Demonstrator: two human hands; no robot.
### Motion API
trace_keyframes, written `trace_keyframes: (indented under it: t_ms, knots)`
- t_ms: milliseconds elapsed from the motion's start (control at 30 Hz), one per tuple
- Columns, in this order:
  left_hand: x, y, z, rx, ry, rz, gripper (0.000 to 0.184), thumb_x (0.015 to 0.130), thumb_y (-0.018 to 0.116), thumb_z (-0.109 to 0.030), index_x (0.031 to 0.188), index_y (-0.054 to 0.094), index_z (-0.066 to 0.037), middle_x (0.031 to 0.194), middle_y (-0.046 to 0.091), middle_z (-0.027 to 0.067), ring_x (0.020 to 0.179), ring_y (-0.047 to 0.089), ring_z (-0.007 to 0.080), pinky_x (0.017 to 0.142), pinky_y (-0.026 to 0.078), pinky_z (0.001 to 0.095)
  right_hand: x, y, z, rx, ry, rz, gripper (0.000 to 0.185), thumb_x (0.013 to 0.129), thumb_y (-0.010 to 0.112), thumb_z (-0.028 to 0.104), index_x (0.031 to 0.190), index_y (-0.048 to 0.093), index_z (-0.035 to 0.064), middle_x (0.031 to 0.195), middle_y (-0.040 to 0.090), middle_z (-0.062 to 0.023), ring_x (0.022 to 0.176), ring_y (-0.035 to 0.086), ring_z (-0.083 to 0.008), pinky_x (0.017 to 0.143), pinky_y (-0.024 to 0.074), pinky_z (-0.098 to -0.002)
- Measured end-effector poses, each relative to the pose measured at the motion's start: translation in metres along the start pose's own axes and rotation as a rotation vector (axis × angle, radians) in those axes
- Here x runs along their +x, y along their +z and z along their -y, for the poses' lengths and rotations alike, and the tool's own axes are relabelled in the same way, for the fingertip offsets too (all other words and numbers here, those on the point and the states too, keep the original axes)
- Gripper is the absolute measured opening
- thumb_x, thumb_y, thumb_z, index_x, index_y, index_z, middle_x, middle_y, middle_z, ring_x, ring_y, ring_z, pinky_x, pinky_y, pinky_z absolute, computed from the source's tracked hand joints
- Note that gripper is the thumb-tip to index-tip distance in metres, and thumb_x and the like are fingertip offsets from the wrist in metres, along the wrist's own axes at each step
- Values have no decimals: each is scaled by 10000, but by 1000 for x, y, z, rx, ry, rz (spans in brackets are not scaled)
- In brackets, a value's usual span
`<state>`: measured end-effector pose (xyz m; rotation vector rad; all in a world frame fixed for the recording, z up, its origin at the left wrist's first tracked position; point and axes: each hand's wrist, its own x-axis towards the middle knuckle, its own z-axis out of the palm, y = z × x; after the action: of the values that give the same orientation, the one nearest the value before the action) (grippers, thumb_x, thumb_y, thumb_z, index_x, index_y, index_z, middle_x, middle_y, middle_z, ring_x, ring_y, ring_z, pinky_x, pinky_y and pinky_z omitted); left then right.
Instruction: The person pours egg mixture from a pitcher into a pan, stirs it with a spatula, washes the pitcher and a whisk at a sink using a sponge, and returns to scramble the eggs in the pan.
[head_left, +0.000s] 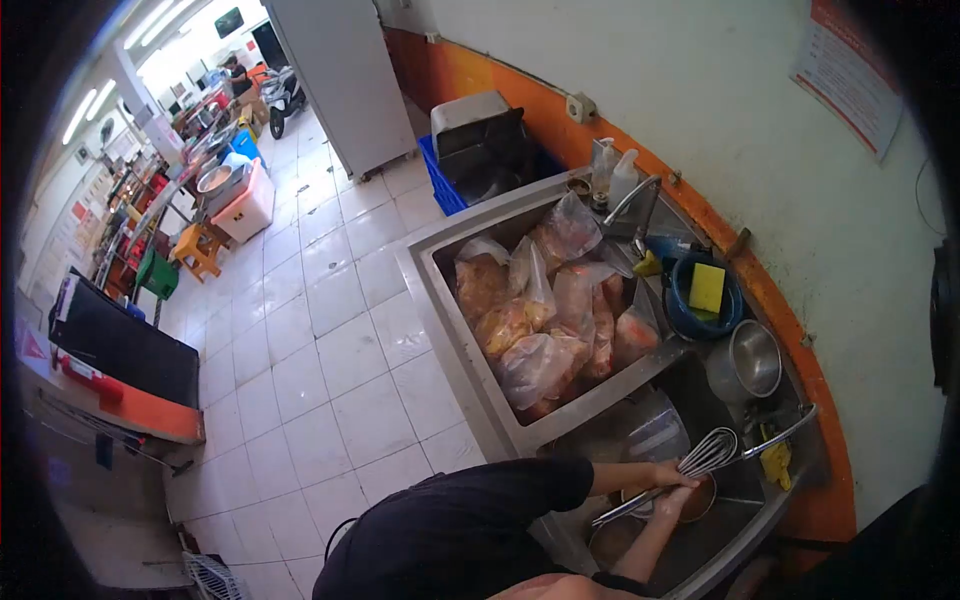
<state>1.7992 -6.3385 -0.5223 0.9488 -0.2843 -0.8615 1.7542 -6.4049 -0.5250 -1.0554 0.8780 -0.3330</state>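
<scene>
A metal whisk (709, 452) is held slantwise over the right-hand sink basin, its wire loops toward the tap spout (786, 432). My left hand (664, 475) is closed around it just below the wires. Close against it, my right hand (672, 502) is also closed on the whisk's handle, which sticks out past both hands. Beneath them, partly hidden by my hands, is a round metal bowl (700, 499). A clear plastic container (659, 432) lies in the same basin. Most fingertips are too small to make out.
Bagged food (540, 360) fills the adjoining basin (432, 290). A metal pot (752, 362), a blue bowl with a sponge (707, 288) and a yellow cloth (776, 462) line the wall side. A blue crate (438, 178) stands beyond the sink. Another person (238, 77) is far off.
</scene>
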Motion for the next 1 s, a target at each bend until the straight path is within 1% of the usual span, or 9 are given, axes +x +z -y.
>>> trace_keyframes:
  t_ms: [167, 267, 333, 467, 533, 600, 800, 933, 1000]
  knots:
    - [25, -5, 5, 190, -217, -244, 564, 564, 747, -402, 956, 594, -26, 922, 590, 104, 859, 558, 192, 749, 431, 333, -29, -7, 8, -12, -99, 53, 400, 864, 458, 302, 1065, 487, -43, 949, 575, -146, 822, 559, -250, 703, 448, -345]
    - [51, -27, 37, 275, -38, -342, 510, 562, 752, -383, 859, 610, 6, 820, 601, 115, 774, 579, 209, 673, 455, 337, -26, -16, 17, -652, -419, 271, 400, 873, 443, 308, 992, 550, -59, 898, 591, -153, 808, 563, -251, 700, 448, -348]
    - [53, -35, 30, 313, -170, -382, 316, 656, 709, -207, 845, 581, 13, 735, 580, 91, 642, 560, 182, 589, 451, 314, -19, -12, 28, -842, -407, 276, 449, 861, 449, 358, 935, 578, -65, 837, 604, -152, 788, 572, -251, 684, 447, -342]
    - [35, -42, 9, -127, -234, -310, 339, 665, 707, -227, 872, 566, 2, 776, 584, 106, 672, 566, 215, 604, 460, 339, 1, 18, 28, -1111, -419, 76, 612, 813, 444, 510, 838, 615, -77, 671, 618, -149, 727, 592, -268, 636, 440, -367]
    - [23, -37, -1, -311, -223, -360, 408, 683, 692, -306, 922, 558, -3, 853, 579, 116, 777, 559, 213, 688, 450, 361, 18, 30, 14, -1059, -495, 7, 677, 819, 365, 571, 772, 601, -62, 631, 592, -126, 620, 563, -258, 584, 411, -385]
    - [-17, -10, -53, -400, -264, -240, 613, 675, 673, -426, 1080, 495, -3, 1050, 524, 149, 985, 496, 237, 819, 397, 387, 26, 47, 13, -832, -251, 14, 722, 811, 301, 607, 878, 577, -56, 782, 585, -162, 715, 554, -266, 651, 405, -388]
    - [-25, 7, -49, 208, -135, -48, 956, 621, 675, -511, 1289, 237, 15, 1299, 301, 178, 1200, 302, 287, 984, 240, 383, 48, 21, -5, -117, 135, 113, 708, 816, 259, 606, 1023, 488, -31, 945, 533, -157, 863, 502, -277, 768, 374, -387]
    - [22, 0, 8, 905, -216, -387, 950, 645, 666, -473, 1285, 206, 57, 1340, 216, 212, 1248, 211, 309, 1027, 137, 356, 55, 10, -6, 195, 268, 139, 717, 819, 231, 605, 1120, 429, -15, 1053, 499, -154, 961, 467, -285, 846, 353, -386]
    - [-1, 9, -18, 576, -179, -224, 922, 666, 639, -472, 1294, 203, 43, 1351, 210, 196, 1245, 206, 328, 1025, 140, 371, 61, -2, -6, 309, 306, 143, 726, 821, 217, 604, 1169, 400, -6, 1108, 481, -153, 1010, 449, -289, 885, 343, -386]
